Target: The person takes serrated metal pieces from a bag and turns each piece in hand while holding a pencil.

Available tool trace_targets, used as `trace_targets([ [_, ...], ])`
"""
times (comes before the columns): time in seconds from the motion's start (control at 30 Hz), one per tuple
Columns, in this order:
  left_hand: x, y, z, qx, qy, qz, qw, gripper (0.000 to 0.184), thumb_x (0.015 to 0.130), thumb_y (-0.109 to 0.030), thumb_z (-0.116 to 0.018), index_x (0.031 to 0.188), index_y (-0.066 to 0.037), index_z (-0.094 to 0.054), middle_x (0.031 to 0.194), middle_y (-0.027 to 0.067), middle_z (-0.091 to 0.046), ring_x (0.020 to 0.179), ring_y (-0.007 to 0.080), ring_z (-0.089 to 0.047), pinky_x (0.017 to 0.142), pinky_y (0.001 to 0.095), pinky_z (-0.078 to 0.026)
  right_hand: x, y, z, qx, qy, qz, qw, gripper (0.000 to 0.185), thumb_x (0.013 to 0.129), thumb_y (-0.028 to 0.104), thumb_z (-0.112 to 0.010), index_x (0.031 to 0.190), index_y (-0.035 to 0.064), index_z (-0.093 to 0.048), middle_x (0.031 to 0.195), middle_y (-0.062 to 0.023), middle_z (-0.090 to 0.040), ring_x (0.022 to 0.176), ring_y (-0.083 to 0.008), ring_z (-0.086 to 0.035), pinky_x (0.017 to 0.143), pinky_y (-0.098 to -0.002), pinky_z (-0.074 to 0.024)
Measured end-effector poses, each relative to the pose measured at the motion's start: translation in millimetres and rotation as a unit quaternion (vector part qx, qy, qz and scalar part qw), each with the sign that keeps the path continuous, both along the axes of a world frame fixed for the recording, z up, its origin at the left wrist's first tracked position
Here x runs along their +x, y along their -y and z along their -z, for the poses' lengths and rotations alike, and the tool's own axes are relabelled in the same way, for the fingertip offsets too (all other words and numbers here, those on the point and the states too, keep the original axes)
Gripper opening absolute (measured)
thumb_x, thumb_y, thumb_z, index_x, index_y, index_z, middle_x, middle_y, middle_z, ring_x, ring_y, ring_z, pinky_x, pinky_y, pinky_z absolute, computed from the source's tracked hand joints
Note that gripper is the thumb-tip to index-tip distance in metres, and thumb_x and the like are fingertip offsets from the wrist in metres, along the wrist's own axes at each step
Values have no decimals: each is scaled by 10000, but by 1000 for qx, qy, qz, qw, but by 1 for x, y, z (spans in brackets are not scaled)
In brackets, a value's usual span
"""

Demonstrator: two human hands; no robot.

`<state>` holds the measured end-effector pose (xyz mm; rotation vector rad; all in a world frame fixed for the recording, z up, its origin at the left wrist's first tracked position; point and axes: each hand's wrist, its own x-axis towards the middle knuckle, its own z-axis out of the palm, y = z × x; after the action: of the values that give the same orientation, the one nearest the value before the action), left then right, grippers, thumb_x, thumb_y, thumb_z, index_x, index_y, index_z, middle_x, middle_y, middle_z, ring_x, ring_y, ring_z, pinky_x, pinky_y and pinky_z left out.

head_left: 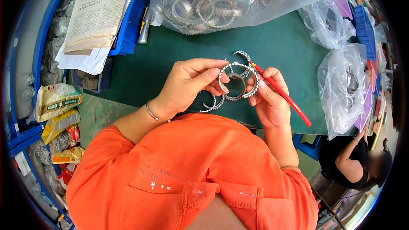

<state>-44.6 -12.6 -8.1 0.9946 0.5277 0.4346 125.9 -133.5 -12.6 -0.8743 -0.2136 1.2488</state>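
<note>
My left hand (191, 79) pinches the left side of a round silver bangle (234, 64) with a studded, notched rim. The bangle is held up over the green table. My right hand (272, 98) has a red pencil (289, 98) across its fingers, its tip pointing at the bangle's upper right. Its thumb and fingers also touch the bangle's right side. Beneath and around the held piece lie several more bangles: an open one (243, 53) beyond it, a darker ring (243, 88) seen through it, and open ones (213, 107) nearer my body.
A large clear bag (272, 6) of bangles lies across the back of the green table (170, 44). Smaller plastic bags (336, 85) are at right. Papers (96, 12) rest by a blue bin (128, 30) at left. A person (353, 162) sits at lower right.
</note>
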Motion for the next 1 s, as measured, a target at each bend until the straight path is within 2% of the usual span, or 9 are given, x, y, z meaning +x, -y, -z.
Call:
trace_targets([
  [0.43, 0, 0, 1, -18, -4, -3, 1000, 245, 905, -84, -472, 1103, 41, -543, 879, 106, -615, 727, 165, -631, 634, 232, -519, 0, 0, 5, -11, 9, 1, 1000, 159, 827, -30, -529, 956, 35, -462, 889, -167, -603, 742, -212, -624, 479, -232, -513],
  [0.67, 0, 0, 2, -11, -6, 8, 1000, 242, 906, -82, -461, 1104, 31, -543, 881, 115, -614, 753, 175, -625, 642, 253, -525, -1, 0, 5, -27, 11, 4, 1000, 167, 824, -30, -530, 959, 43, -463, 876, -163, -602, 719, -204, -617, 476, -238, -504],
  [0.73, 3, 0, 1, 24, -40, 14, 999, 242, 893, -65, -477, 1105, 33, -540, 893, 106, -614, 801, 163, -615, 681, 259, -516, 1, 3, 7, 46, -17, 20, 999, 192, 810, -18, -554, 963, 54, -463, 829, -147, -589, 648, -193, -587, 471, -244, -478],
  [0.77, 5, 2, 3, 35, -45, 17, 998, 229, 871, -36, -502, 1088, 21, -547, 941, 91, -606, 853, 133, -587, 714, 246, -492, 4, 3, 4, 87, -1, 29, 996, 217, 795, -7, -574, 964, 62, -458, 787, -133, -570, 585, -179, -543, 471, -247, -455],
  [0.83, 5, 1, 9, 131, -73, 11, 989, 223, 846, -13, -534, 1068, 6, -553, 983, 56, -583, 841, 97, -555, 720, 222, -469, 21, 0, -9, 109, 84, 80, 987, 223, 788, -5, -581, 959, 59, -454, 774, -130, -563, 559, -173, -526, 475, -246, -456],
  [0.9, 3, -4, 5, 312, -110, 3, 944, 248, 773, 0, -610, 1018, -27, -585, 897, 14, -536, 689, 63, -479, 614, 192, -424, 46, -6, -26, 91, 181, 121, 972, 231, 779, -41, -569, 953, 51, -449, 790, -127, -573, 564, -163, -536, 498, -247, -462],
  [1.0, -3, -8, 3, 375, -131, -3, 918, 242, 747, 0, -633, 984, -42, -605, 852, 23, -522, 637, 72, -455, 564, 195, -400, 87, -25, -46, 84, 310, 147, 936, 232, 778, -53, -564, 953, 47, -449, 823, -117, -578, 607, -152, -549, 511, -240, -465],
])
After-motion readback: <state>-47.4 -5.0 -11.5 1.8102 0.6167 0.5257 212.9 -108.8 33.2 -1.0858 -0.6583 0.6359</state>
